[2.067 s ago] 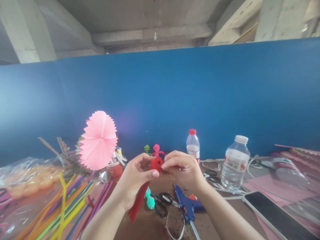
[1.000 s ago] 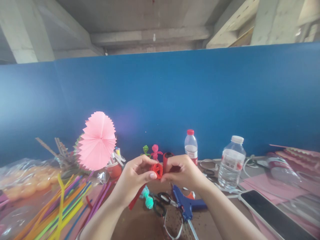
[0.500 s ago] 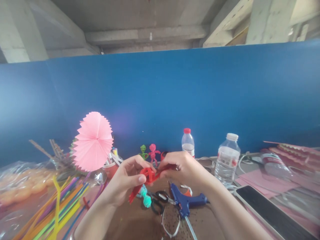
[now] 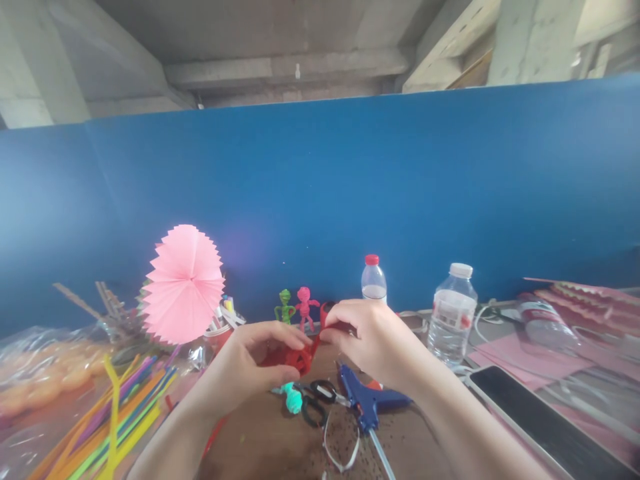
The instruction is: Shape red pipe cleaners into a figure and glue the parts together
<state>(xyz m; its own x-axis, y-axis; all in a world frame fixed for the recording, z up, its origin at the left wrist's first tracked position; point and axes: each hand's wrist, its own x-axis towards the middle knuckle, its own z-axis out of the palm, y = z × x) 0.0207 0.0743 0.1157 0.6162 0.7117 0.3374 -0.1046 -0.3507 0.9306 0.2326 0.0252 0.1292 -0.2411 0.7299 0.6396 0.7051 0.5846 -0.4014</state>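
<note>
Between its thumb and fingers, my left hand (image 4: 260, 353) holds a red bundle of looped strips (image 4: 300, 360). My right hand (image 4: 367, 333) pinches a red strip that runs up from the bundle, its fingertips close to the left ones. Just below the hands lie a turquoise figure (image 4: 293, 400), black-handled scissors (image 4: 325, 393) and a blue glue gun (image 4: 370, 398). Behind the hands stand a green figure (image 4: 285, 307) and a pink figure (image 4: 305, 308).
Colourful strips (image 4: 115, 427) and a pink paper fan (image 4: 187, 283) are at the left. Two bottles, one red-capped (image 4: 374, 283) and one white-capped (image 4: 453, 313), stand behind. A phone (image 4: 545, 427) and pink paper (image 4: 530, 357) lie at the right.
My left hand has turned, its fingers now further over the red bundle. The red strip between the hands slants more steeply. A red strip end now shows below my left wrist.
</note>
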